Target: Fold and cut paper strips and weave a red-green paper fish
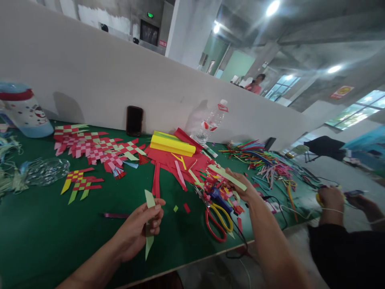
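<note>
My left hand [144,220] pinches a pale green paper strip [149,241] with slanted ends, held upright over the table. My right hand [242,185] is closed around a second pale green strip [224,173], above a pile of paper scraps [222,186]. Scissors [217,224] with one red and one yellow handle lie between my hands, blades toward the scraps. A dark blue tool [221,198], partly hidden by scraps, rests beside them. Woven paper fish [96,148] in red, pink and green lie at the left. My right fingertips are partly hidden.
Yellow paper [173,143] lies on red sheets [165,158] near the partition. Behind stand a phone [134,121], a plastic bottle [207,124] and a large jug [28,112]. Colourful strips [255,156] lie at the right, near another person's hands [331,200]. A cable [240,233] hangs off the edge.
</note>
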### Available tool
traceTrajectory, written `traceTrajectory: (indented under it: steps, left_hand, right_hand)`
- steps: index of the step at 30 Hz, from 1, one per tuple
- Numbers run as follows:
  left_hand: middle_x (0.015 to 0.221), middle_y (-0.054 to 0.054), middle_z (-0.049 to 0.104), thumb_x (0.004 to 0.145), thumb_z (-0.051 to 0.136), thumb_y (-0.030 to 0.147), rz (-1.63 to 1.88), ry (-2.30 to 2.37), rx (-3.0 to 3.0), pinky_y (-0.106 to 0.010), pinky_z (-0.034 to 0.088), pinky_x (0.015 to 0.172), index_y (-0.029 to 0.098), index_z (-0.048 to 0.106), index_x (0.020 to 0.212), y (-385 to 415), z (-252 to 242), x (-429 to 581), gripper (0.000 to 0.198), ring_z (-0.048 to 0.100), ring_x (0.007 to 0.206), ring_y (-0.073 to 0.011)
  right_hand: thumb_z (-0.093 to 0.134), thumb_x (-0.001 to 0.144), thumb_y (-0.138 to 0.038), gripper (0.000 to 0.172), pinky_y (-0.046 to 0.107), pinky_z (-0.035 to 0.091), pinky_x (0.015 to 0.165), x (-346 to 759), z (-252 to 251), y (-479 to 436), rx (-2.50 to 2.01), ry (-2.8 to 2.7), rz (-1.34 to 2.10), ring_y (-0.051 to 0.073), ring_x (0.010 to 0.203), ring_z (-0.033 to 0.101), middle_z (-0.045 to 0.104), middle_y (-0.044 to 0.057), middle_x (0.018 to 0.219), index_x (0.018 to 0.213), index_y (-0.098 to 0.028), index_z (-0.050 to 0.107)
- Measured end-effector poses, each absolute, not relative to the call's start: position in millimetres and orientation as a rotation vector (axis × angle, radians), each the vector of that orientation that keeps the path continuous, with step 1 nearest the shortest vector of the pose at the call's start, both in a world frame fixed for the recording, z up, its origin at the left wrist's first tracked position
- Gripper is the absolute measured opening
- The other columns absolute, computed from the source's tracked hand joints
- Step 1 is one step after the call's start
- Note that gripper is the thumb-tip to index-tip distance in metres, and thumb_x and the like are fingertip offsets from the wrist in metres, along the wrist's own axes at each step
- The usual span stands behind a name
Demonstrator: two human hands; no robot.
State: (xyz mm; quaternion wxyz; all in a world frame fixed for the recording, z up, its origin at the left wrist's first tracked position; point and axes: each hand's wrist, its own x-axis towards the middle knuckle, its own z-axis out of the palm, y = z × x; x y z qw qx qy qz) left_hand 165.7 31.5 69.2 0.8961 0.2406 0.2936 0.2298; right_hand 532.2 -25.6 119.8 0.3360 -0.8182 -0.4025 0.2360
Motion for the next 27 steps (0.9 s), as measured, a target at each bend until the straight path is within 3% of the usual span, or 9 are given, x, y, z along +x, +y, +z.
traceTrajectory:
  steps: [4, 8, 13, 21, 23, 27]
  left_hand:
    - [0.079, -0.001, 0.057, 0.068, 0.082, 0.032, 0.49, 0.616, 0.477, -0.019, 0.033, 0.053, 0.014, 0.061, 0.104, 30.2, 67.7, 175.6, 0.045, 0.046, 0.062, -0.0067]
    - [0.092, -0.007, 0.063, 0.077, 0.075, 0.041, 0.464, 0.6, 0.46, -0.02, 0.036, 0.053, 0.014, 0.06, 0.107, 30.1, 70.8, 187.9, 0.043, 0.051, 0.066, -0.0088]
    - [0.073, 0.001, 0.058, 0.07, 0.077, 0.05, 0.476, 0.656, 0.658, -0.021, 0.037, 0.053, 0.016, 0.062, 0.104, 32.4, 70.4, 186.4, 0.05, 0.051, 0.063, -0.0105]
    - [0.068, 0.001, 0.058, 0.07, 0.076, 0.049, 0.316, 0.605, 0.808, -0.027, 0.045, 0.063, 0.016, 0.057, 0.107, 36.6, 63.5, 166.4, 0.053, 0.06, 0.066, -0.0155]
    - [0.064, 0.004, 0.053, 0.071, 0.076, 0.049, 0.227, 0.563, 0.807, -0.026, 0.044, 0.057, 0.017, 0.056, 0.107, 38.6, 63.9, 161.7, 0.053, 0.055, 0.055, -0.0119]
    - [0.06, 0.008, 0.04, 0.075, 0.07, 0.054, 0.073, 0.546, 0.807, -0.017, 0.021, 0.043, 0.018, 0.059, 0.104, 41.9, 64.6, 155.0, 0.048, 0.026, 0.043, -0.0024]
  right_hand:
    - [0.031, 0.078, -0.083, 0.066, 0.025, 0.03, 0.042, 473.0, 116.0, -23.6, -2.02, -1.193, 0.65, 0.011, 0.043, 0.036, 0.043, -0.002, 0.048, 0.061, -0.021, 0.048]
    - [0.051, 0.074, -0.076, 0.061, 0.024, 0.028, 0.048, 405.1, 112.4, -26.5, -1.923, -1.454, 0.726, 0.009, 0.05, 0.037, 0.039, -0.004, 0.052, 0.051, -0.02, 0.041]
    - [0.05, 0.089, -0.056, 0.049, 0.025, 0.03, 0.059, 358.5, 113.4, -31.9, -1.801, -1.911, 0.622, 0.012, 0.062, 0.044, 0.046, -0.002, 0.059, 0.056, -0.019, 0.046]
    - [0.045, 0.091, -0.056, 0.048, 0.021, 0.028, 0.052, 371.1, 105.6, -29.2, -1.86, -1.872, 0.722, 0.009, 0.056, 0.041, 0.04, -0.005, 0.058, 0.059, -0.019, 0.045]
    - [0.041, 0.091, -0.057, 0.05, 0.02, 0.029, 0.05, 379.4, 100.6, -24.6, -1.874, -1.859, 0.76, 0.009, 0.054, 0.04, 0.039, -0.005, 0.056, 0.06, -0.019, 0.045]
    - [0.036, 0.092, -0.059, 0.052, 0.021, 0.033, 0.051, 405.6, 93.6, -3.7, -1.94, -1.864, 0.669, 0.01, 0.055, 0.043, 0.046, -0.004, 0.057, 0.064, -0.018, 0.054]
